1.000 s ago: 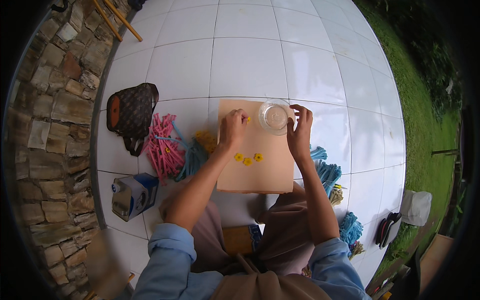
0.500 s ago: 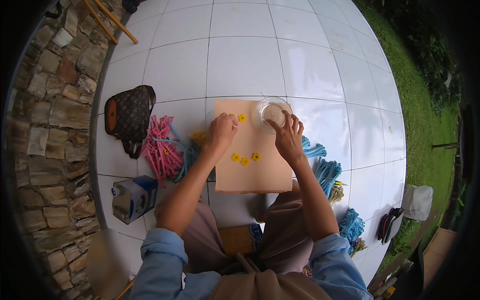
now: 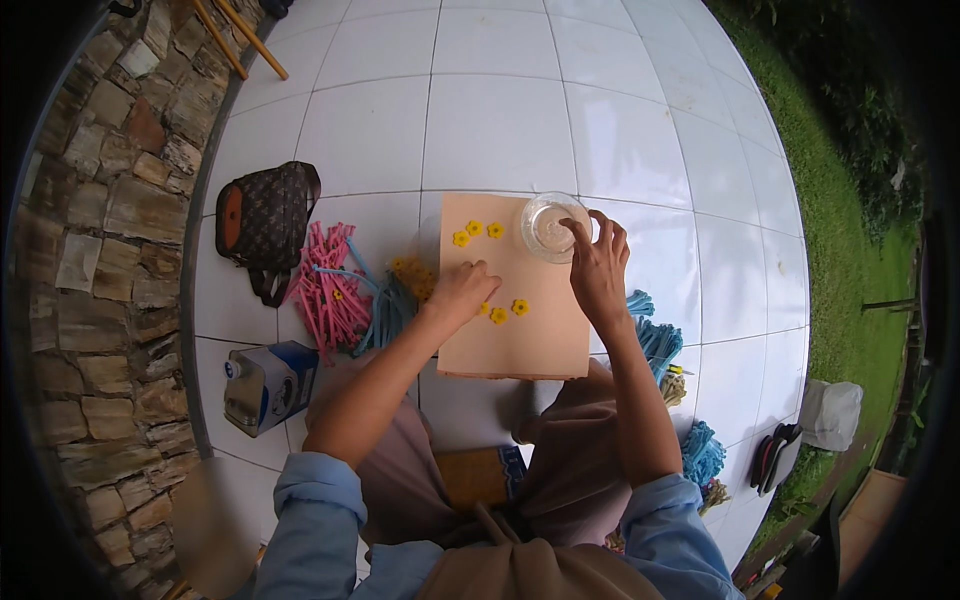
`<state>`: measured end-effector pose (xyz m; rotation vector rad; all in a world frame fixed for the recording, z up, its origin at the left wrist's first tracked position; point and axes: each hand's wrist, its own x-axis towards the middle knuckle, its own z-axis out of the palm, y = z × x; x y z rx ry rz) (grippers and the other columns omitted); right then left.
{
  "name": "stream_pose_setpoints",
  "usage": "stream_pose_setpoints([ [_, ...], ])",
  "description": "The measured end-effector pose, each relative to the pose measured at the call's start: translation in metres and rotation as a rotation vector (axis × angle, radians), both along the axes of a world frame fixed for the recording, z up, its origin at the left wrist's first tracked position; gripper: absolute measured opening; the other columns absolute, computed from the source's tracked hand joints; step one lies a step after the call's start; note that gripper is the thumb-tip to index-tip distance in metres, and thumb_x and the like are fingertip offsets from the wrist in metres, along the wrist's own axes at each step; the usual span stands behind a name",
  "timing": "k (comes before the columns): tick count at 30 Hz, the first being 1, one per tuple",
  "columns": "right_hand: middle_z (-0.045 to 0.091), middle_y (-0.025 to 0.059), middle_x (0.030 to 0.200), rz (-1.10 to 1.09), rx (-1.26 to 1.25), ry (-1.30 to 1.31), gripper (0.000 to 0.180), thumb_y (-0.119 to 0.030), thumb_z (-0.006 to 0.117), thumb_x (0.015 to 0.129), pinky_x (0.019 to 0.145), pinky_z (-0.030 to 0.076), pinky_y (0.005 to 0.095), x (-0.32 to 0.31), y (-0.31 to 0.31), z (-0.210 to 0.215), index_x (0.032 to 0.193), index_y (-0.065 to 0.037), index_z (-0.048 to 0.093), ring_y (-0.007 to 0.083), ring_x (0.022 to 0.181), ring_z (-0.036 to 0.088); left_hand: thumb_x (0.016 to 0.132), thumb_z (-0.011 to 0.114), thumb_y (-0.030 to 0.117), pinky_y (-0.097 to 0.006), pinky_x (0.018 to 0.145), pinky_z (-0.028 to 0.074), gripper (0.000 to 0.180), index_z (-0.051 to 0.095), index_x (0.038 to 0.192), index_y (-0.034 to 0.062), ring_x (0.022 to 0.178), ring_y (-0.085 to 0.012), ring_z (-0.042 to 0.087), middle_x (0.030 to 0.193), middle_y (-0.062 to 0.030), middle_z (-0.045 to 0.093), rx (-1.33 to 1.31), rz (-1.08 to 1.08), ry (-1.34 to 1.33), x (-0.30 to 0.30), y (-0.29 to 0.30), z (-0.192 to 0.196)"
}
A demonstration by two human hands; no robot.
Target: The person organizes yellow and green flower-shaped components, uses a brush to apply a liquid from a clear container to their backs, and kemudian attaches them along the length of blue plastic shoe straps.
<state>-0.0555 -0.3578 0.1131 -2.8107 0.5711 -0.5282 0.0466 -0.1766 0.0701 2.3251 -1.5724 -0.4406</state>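
Note:
My left hand (image 3: 466, 290) is low over a tan board (image 3: 520, 350), its fingers bent together beside the lower yellow flowers (image 3: 499, 315). Anything pinched in its fingertips is hidden, and the hand partly covers the leftmost flower of that curved row. Three more yellow flowers (image 3: 475, 228) lie near the board's upper left. My right hand (image 3: 598, 275) is at the right side of a clear glass bowl (image 3: 537, 247) on the board's upper right corner. Its fingers are apart, with one digit reaching over the rim.
Pink stems (image 3: 325, 300), blue stems (image 3: 392, 318) and yellow pieces (image 3: 412, 275) lie left of the board. A brown bag (image 3: 265, 220) and a metal can (image 3: 268, 388) stand farther left. Blue bundles (image 3: 658, 345) line the right. The floor is white tile (image 3: 490, 130).
My left hand has come down from the upper flowers to the lower row, uncovering three flowers above. My right hand has shifted toward the bowl's right side. The whole view has turned slightly.

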Motion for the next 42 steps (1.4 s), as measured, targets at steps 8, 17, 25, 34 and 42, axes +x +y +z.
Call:
stream_pose_setpoints([
  [8,0.043,0.0103,0.12,0.094,0.121,-0.236,0.039,0.007,0.054,0.07,0.092,0.035,0.0437,-0.006,0.011,0.045,0.102,-0.015,0.061,0.034,0.109,0.036,0.072,0.066,-0.001,-0.028,0.065,0.052,0.01,0.061,0.081,-0.0003,0.073,-0.0169,0.064,0.078,-0.0089,0.065,-0.403,0.413,0.681,0.006,-0.014,0.039],
  [17,0.041,0.0098,0.122,0.205,-0.003,-0.247,0.045,0.003,0.057,0.065,0.095,0.033,0.0462,0.0,0.031,0.047,0.104,-0.019,0.063,0.033,0.112,0.035,0.082,0.059,0.003,-0.026,0.081,0.052,0.018,0.058,0.097,-0.0065,0.084,-0.0177,0.062,0.093,-0.0117,0.061,-0.838,0.857,1.258,0.0,-0.029,0.059],
  [25,0.039,0.0101,0.126,0.235,-0.141,-0.174,0.051,0.0,0.058,0.065,0.1,0.026,0.0494,0.005,0.035,0.041,0.11,-0.023,0.061,0.0308,0.114,0.036,0.083,0.058,0.002,-0.027,0.083,0.052,0.019,0.058,0.099,-0.0065,0.085,-0.0194,0.062,0.095,-0.0129,0.061,-0.856,0.817,1.312,-0.004,-0.031,0.062],
  [34,0.04,0.0102,0.126,0.233,-0.138,-0.142,0.049,0.0,0.056,0.066,0.1,0.026,0.0492,0.005,0.037,0.043,0.109,-0.022,0.061,0.0307,0.114,0.036,0.083,0.058,0.003,-0.028,0.083,0.053,0.019,0.057,0.1,-0.0071,0.085,-0.0196,0.062,0.094,-0.0136,0.061,-0.881,0.823,1.338,-0.004,-0.03,0.063],
  [42,0.044,0.0128,0.115,0.067,0.131,-0.343,0.035,0.005,0.051,0.075,0.09,0.035,0.0439,0.004,0.017,0.04,0.107,-0.009,0.049,0.0344,0.105,0.04,0.083,0.058,0.003,-0.026,0.08,0.053,0.015,0.059,0.095,-0.0062,0.081,-0.018,0.063,0.091,-0.0124,0.062,-0.845,0.853,1.337,0.0,-0.031,0.055],
])
